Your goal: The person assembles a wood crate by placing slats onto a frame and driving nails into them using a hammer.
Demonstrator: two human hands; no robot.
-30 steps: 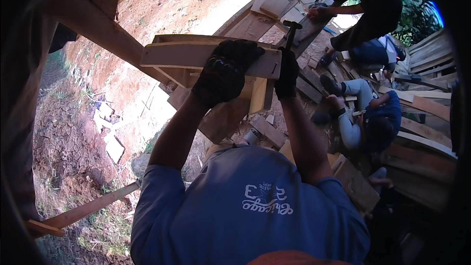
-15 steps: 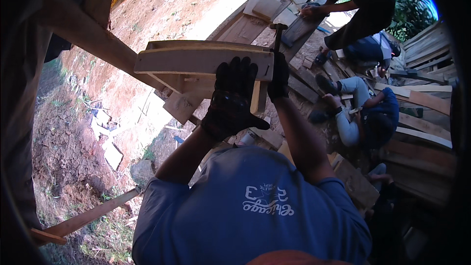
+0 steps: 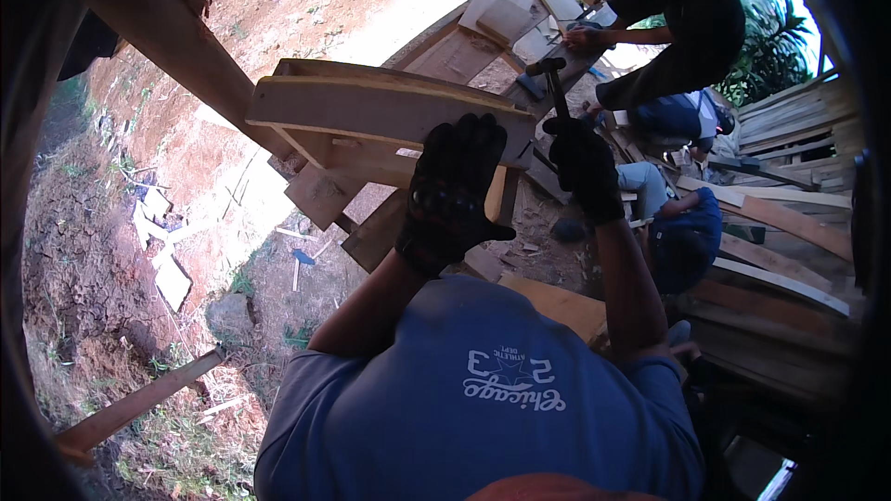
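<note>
A wooden box-like frame [image 3: 339,109] made of boards lies tilted ahead of me. My left hand [image 3: 452,195], in a black glove, presses flat on its near board, fingers stretched and thumb out to the side. To its right my right hand [image 3: 583,165], also gloved in black, is closed around the handle of a hammer [image 3: 548,70], whose head points up and away from the frame. A nail [image 3: 525,147] sticks out near the right end of that board, between my two hands.
Stacked planks [image 3: 464,56] lie beyond the frame. A person in dark clothes [image 3: 691,14] works at the far right; another in a blue shirt [image 3: 685,237] bends lower at the right. Long boards [image 3: 789,218] pile along the right side. A slanted wooden beam [image 3: 176,51] crosses the upper left.
My right hand has drawn back to the right with the hammer, away from the frame's end, baring the nail. My left hand stays on the board. The view has shifted slightly.
</note>
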